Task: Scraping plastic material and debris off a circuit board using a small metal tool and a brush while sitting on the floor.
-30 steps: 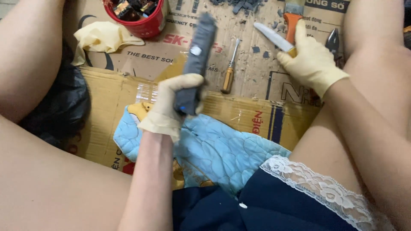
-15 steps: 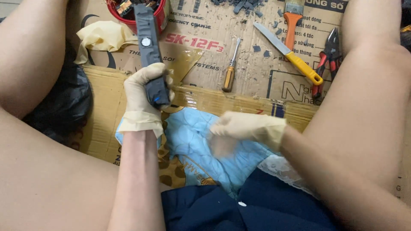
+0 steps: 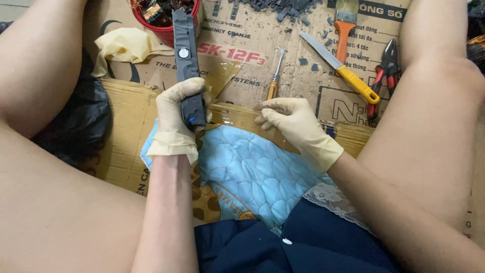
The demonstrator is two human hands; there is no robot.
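My left hand [image 3: 178, 117], in a cream rubber glove, grips the lower end of a long dark grey plastic bar [image 3: 186, 55] that stands upright and has a round silver spot near its top. My right hand [image 3: 295, 124], also gloved, hovers over the blue quilted cloth [image 3: 252, 174] with its fingers loosely curled toward the left and nothing in it. A wooden-handled screwdriver [image 3: 275, 76] lies just beyond the right hand's fingertips. The bar's lower end rests over the cloth's upper edge.
Flattened cardboard [image 3: 237, 60] covers the floor. On it lie a yellow-handled knife [image 3: 341, 68], an orange-handled brush [image 3: 344, 28], red pliers [image 3: 381, 76], a spare cream glove [image 3: 124, 45], a red bowl [image 3: 164, 33] of parts and grey chips [image 3: 283, 7]. My bare legs flank both sides.
My right hand left the yellow-handled knife on the cardboard, came down to the cloth, then rose toward the screwdriver. My left hand turned the bar upright and held it there.
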